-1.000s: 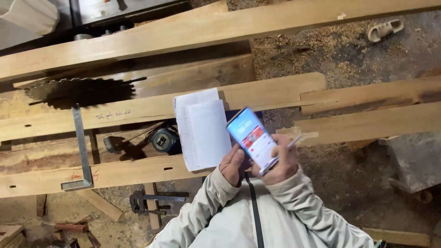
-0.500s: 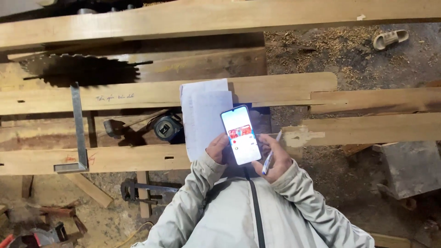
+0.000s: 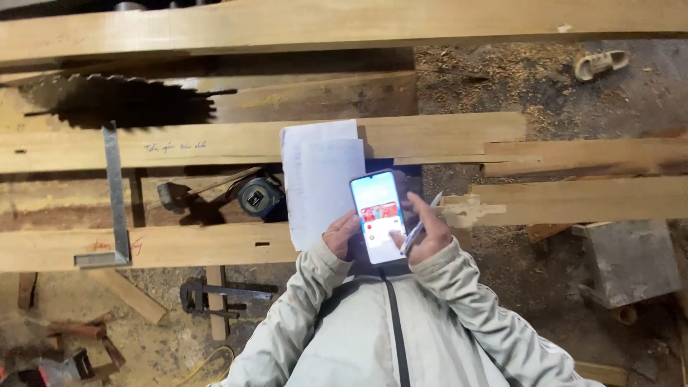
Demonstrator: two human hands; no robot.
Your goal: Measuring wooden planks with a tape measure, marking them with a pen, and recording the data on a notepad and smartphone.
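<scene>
Both hands grip smartphone [image 3: 378, 217]: left hand [image 3: 341, 234] mostly hidden behind it, right hand [image 3: 428, 233] w/ pen [image 3: 418, 227], paper sheets [image 3: 319, 179] at 11 o'clock.

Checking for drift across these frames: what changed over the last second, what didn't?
The phone went from tilted to nearly upright in the frame, and the right hand brought its thumb onto the screen, pen between its fingers throughout. The left hand kept its hold on the phone's edge. The paper sheets, metal square, saw blade and planks stayed put.
</scene>
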